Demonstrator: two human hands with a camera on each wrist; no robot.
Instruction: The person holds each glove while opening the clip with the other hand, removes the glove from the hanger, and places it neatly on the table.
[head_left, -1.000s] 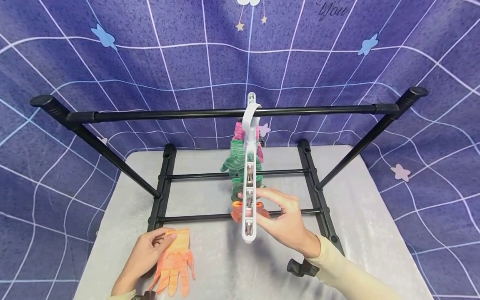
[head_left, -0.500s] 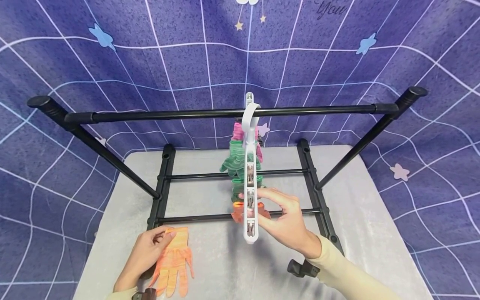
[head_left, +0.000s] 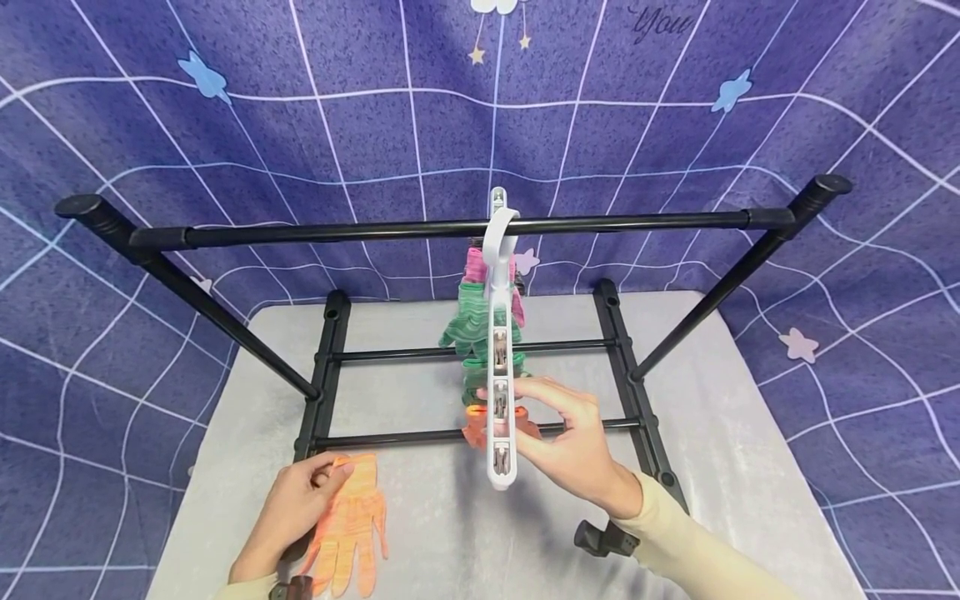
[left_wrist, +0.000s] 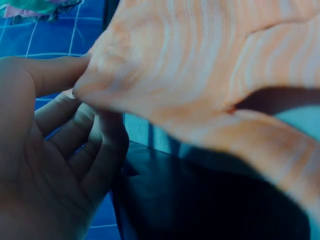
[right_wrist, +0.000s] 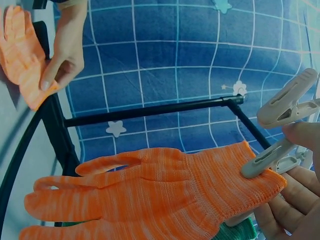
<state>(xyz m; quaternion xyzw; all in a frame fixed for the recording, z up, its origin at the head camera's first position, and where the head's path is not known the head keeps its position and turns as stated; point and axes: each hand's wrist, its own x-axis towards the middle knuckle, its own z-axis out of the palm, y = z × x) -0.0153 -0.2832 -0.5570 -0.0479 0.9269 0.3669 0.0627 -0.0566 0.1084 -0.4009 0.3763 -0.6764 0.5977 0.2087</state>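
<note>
The hanger (head_left: 500, 375) turned slightly, one clip (right_wrist: 265, 159) gripping an orange glove (right_wrist: 155, 185).

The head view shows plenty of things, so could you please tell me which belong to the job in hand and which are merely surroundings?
Part of the job:
loose orange glove, pinched by left hand
white hanger, gripped by right hand
orange glove at its clip
green gloves
black rack

Just surroundings:
patterned backdrop
grey surface
black wrist devices
</note>
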